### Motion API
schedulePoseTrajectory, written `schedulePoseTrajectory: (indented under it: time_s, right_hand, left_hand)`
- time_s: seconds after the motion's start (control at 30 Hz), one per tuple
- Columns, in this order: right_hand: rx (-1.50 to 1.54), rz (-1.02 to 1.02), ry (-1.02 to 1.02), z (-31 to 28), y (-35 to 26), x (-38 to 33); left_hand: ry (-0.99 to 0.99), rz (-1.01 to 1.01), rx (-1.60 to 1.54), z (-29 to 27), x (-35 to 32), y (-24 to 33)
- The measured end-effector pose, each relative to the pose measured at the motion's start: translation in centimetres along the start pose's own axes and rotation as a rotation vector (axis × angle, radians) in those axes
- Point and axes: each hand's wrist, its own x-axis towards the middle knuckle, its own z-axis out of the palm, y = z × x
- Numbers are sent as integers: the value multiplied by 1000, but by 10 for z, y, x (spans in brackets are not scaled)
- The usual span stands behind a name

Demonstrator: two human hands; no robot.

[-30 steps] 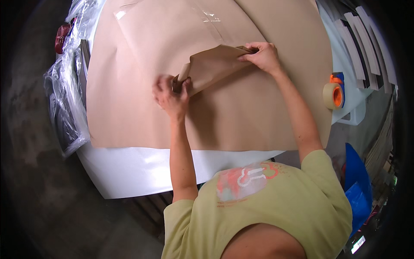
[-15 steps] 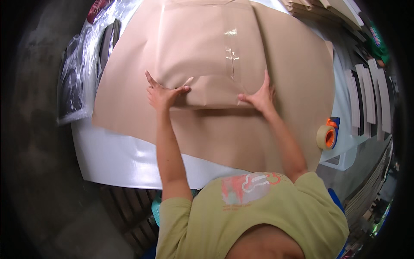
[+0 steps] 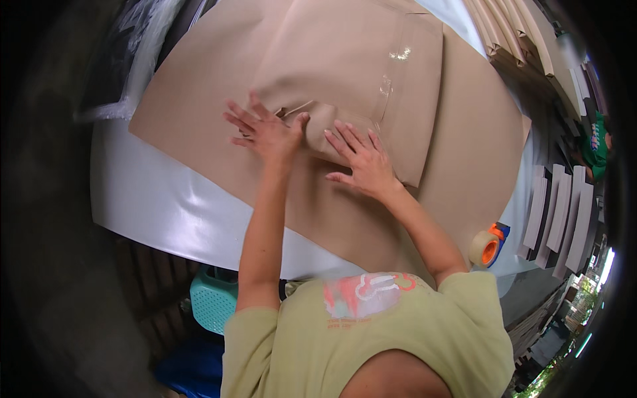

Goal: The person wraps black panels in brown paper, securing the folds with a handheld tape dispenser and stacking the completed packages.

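Note:
A flat parcel wrapped in brown paper (image 3: 345, 60) lies on a large sheet of brown paper (image 3: 474, 126). Clear tape (image 3: 386, 86) runs down the parcel's right part, shining in spots. At the parcel's near end the paper is folded over, with a raised, creased flap at its left corner. My left hand (image 3: 269, 131) is at that corner, fingers spread, slightly blurred, thumb by the fold. Flat on the folded end rests my right hand (image 3: 363, 159), fingers stretched out. Neither hand grips anything.
A tape dispenser with an orange hub (image 3: 490, 247) sits at the sheet's near right edge. Grey-white strips (image 3: 561, 212) stand at the right, brown wrapped packages (image 3: 514, 33) at the far right. Plastic-wrapped dark panels (image 3: 123, 60) lie far left. A teal stool (image 3: 213, 300) is below the white table (image 3: 159, 205).
Both hands have loosened from the parcel's near corners. My right hand has moved inward and now lies flat on the folded end; my left fingers have spread. The view has turned somewhat.

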Motion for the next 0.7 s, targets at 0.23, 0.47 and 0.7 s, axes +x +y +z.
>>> schedulePoseTrajectory:
  time_s: [0.23, 0.47, 0.7]
  right_hand:
    - [-1, 16, -11, -4, -9, 12]
    - [164, 443, 458, -76, 64, -124]
    - [373, 1444, 436, -73, 133, -429]
  left_hand:
    - [110, 306, 184, 63, -45, -4]
    - [101, 119, 387, 66, -37, 31]
    - [-112, 130, 445, 62, -30, 53]
